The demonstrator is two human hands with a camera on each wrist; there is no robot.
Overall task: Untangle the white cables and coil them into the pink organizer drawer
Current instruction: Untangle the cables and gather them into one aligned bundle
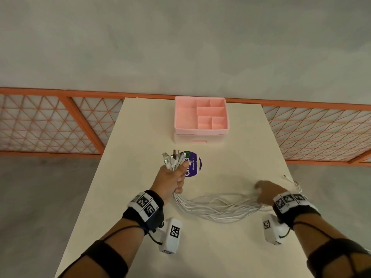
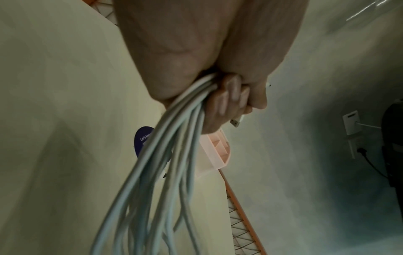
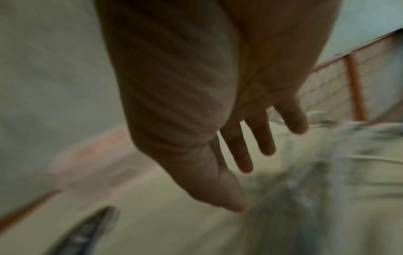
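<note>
My left hand (image 1: 174,178) grips a bundle of white cables (image 1: 218,207) just below their plug ends (image 1: 174,160), which stick up out of the fist. In the left wrist view the cables (image 2: 165,163) hang out of the curled fingers (image 2: 226,101). The bundle sags onto the cream table (image 1: 220,253) and runs right under my right hand (image 1: 265,192). That hand (image 3: 250,155) hovers over the cables with straight, spread fingers and holds nothing. The pink organizer (image 1: 200,117) stands at the far end of the table, its drawer (image 1: 198,139) closed.
A round purple sticker or pad (image 1: 193,164) lies on the table behind my left hand. An orange mesh fence (image 1: 50,121) runs behind the table. The table's right edge (image 1: 289,177) is close to the cable ends.
</note>
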